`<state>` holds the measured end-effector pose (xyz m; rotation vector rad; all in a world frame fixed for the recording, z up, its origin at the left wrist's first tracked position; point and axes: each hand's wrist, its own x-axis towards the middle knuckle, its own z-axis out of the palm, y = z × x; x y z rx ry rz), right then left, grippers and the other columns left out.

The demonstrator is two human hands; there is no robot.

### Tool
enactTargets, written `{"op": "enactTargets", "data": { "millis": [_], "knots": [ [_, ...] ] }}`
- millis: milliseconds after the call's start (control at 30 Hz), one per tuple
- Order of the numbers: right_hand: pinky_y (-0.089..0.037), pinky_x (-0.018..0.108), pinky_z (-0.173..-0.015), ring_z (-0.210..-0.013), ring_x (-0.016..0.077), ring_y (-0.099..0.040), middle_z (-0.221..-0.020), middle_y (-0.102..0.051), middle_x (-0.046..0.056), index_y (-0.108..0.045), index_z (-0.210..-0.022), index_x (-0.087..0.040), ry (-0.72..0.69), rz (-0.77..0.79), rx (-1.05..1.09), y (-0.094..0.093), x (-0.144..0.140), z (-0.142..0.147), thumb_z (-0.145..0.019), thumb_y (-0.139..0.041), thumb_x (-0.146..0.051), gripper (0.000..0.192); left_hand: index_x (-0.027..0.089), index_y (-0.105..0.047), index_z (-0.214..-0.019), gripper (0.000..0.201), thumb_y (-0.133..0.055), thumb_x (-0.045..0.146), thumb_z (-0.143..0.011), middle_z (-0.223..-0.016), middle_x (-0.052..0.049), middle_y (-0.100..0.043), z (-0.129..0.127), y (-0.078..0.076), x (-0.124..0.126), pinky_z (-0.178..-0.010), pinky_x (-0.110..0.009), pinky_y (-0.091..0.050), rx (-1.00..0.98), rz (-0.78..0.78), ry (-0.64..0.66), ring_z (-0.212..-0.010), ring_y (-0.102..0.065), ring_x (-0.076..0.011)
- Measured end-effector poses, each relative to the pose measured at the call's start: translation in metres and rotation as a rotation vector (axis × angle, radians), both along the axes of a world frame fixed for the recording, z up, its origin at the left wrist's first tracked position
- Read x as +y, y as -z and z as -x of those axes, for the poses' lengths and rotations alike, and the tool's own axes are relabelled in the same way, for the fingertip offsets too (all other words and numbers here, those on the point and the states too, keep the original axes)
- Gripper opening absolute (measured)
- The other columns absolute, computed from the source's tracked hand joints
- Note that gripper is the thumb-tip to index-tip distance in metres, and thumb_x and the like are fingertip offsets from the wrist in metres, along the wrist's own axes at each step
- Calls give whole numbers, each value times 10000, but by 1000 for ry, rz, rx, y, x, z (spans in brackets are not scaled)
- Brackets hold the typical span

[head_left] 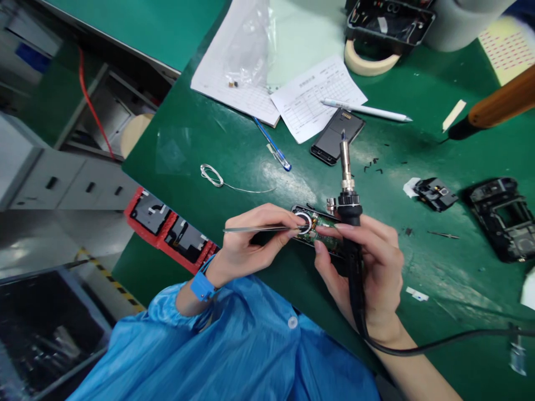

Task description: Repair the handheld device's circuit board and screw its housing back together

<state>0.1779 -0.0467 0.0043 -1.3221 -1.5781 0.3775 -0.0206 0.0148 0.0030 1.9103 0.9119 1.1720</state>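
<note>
My left hand point(259, 239) is closed around a pair of metal tweezers point(259, 229), their tips over a small device with a green circuit board point(332, 240). Beside the tips, a round white-rimmed part point(306, 223) sits at the board's left end. My right hand point(371, 267) has a soldering iron point(351, 217) lodged in it, its metal tip pointing up and away from the board. The index finger and thumb of that hand reach to the board's edge. My fingers and the iron hide part of the board.
Solder wire point(212, 175), a blue pen point(273, 146), a black phone-like part point(337, 136) and a white pen point(368, 109) lie beyond my hands. An orange-handled screwdriver point(497, 106), a camera-like module point(435, 194) and a black housing point(499, 220) are rightward. A red tray point(161, 241) sits left.
</note>
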Motion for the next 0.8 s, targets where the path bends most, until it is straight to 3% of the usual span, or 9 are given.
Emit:
{"op": "enactTargets", "data": {
  "millis": [333, 533, 800],
  "knots": [
    [-670, 399, -924, -1143, 246, -750, -1063, -786, 46, -650, -1388, -305, -7, -18, -16, -2, 1, 1, -921, -821, -79, 547, 179, -791, -1065, 168, -810, 44, -966, -1006, -69, -883, 2, 2, 2, -845, -269, -705, 5, -43, 28, -907, -858, -180],
    [-694, 402, -875, -1082, 243, -793, -1245, -777, 81, -645, -1406, -310, -17, -65, -81, 1, 0, 1, -900, -847, -90, 587, 162, -788, -1092, 200, -815, 20, -954, -1003, -77, -885, 3, 3, 1, -825, -250, -693, -6, -76, 42, -888, -854, -171],
    [-700, 426, -889, -1119, 253, -782, -1153, -796, 69, -617, -1434, -307, -15, -60, -108, 5, 1, 0, -920, -838, -120, 590, 183, -785, -1085, 169, -803, 51, -980, -999, -67, -887, 2, 3, 1, -801, -269, -704, 18, -99, 37, -876, -855, -178]
  ]
}}
